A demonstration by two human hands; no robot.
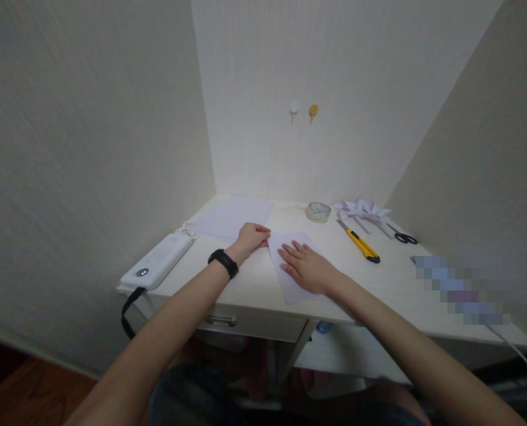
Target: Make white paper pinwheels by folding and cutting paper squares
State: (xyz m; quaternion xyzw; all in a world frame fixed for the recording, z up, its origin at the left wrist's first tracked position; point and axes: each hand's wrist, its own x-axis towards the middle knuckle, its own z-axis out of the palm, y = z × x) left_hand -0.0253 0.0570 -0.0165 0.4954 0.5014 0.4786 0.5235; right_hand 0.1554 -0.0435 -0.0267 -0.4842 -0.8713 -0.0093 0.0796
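Note:
A folded sheet of white paper point(292, 290) lies on the white desk point(246, 284) near its front edge. My left hand point(251, 238), with a black watch on the wrist, pinches the paper's left edge between thumb and fingers. Flat on top of the same paper rests my right hand point(308, 267), its fingers spread. Farther back on the left, more white paper point(237, 214) lies flat on the desk.
Behind the paper stands a roll of clear tape point(318, 212). To the right are a yellow utility knife point(358, 242), white folded-paper pieces point(362, 209), black scissors point(403, 236) and a blurred-out item point(461, 290). A white device point(159, 260) with a black strap occupies the left end.

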